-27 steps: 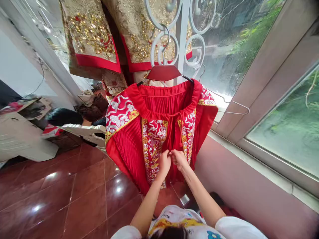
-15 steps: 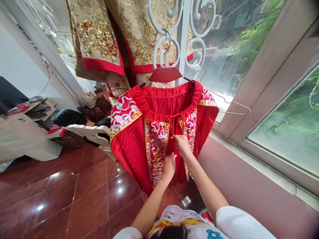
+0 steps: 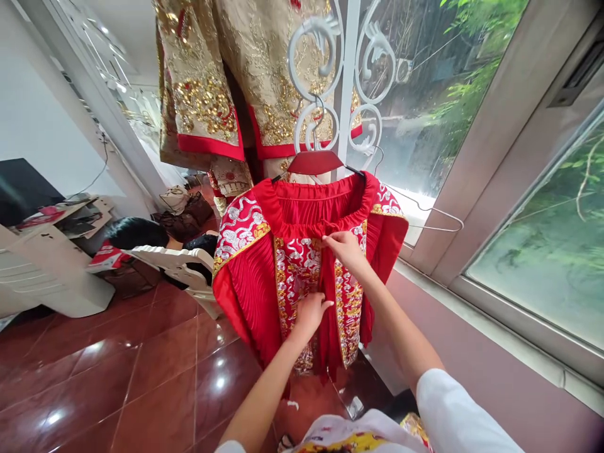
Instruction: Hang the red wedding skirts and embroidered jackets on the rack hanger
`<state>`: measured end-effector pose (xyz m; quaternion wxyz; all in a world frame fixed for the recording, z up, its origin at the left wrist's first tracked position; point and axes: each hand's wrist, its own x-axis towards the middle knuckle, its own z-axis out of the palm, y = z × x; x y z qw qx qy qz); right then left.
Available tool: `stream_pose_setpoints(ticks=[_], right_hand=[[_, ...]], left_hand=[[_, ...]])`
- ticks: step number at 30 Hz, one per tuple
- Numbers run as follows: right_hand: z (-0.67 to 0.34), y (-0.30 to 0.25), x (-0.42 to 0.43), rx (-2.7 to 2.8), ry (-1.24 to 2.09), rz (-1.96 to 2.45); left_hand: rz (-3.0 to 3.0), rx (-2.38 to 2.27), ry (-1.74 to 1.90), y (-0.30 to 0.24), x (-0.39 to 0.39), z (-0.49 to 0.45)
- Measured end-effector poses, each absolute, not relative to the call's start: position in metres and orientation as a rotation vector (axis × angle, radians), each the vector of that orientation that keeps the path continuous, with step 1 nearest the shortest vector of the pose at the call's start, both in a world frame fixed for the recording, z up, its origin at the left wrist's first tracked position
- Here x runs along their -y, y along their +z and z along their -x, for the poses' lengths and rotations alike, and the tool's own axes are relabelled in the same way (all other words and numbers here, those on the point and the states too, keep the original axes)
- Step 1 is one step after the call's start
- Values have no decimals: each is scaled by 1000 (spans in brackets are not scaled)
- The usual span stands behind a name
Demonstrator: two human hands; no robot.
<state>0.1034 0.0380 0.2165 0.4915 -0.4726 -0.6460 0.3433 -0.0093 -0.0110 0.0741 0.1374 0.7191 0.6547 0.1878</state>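
A red skirt with silver and gold embroidered panels hangs on a dark red hanger. Its gathered waistband has a thin red tie at the front. Just below the waistband, my right hand is closed in a pinch on that tie, fingertips against the cloth. Lower down, my left hand rests at the front panel beside the centre gap, fingers bent and the thumb pointing right. What lies between those fingers is hidden by the hand.
Gold beaded garments hang behind, beside white scrollwork. An empty wire hanger hangs by the window. At left, a dark-haired person is beside a white chair near a desk.
My right hand has risen slightly, closer to the waistband. My left hand has shifted left across the panel. The view has tilted, and the right front panel has swung toward the centre.
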Motion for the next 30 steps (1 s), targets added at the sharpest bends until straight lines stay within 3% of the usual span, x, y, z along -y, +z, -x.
stream_pose_setpoints(ticks=[2, 6, 9, 16, 24, 30], right_hand=[[-130, 225, -46, 1702, 491, 1178], [-193, 247, -80, 1828, -364, 1133], [-222, 257, -108, 2054, -668, 1073], [-228, 270, -133, 2140, -478, 992], [-225, 306, -145, 1772, -147, 1012], [-223, 314, -132, 1909, -46, 962]], left_hand=[[-2184, -1757, 629, 117, 12, 33], [-2631, -1901, 1206, 226, 11, 80], [-2830, -2125, 1209, 277, 2, 96], [-2830, -2166, 1074, 290, -18, 101], [-2176, -1601, 1825, 309, -67, 158], [-1882, -1352, 1651, 304, -94, 168]])
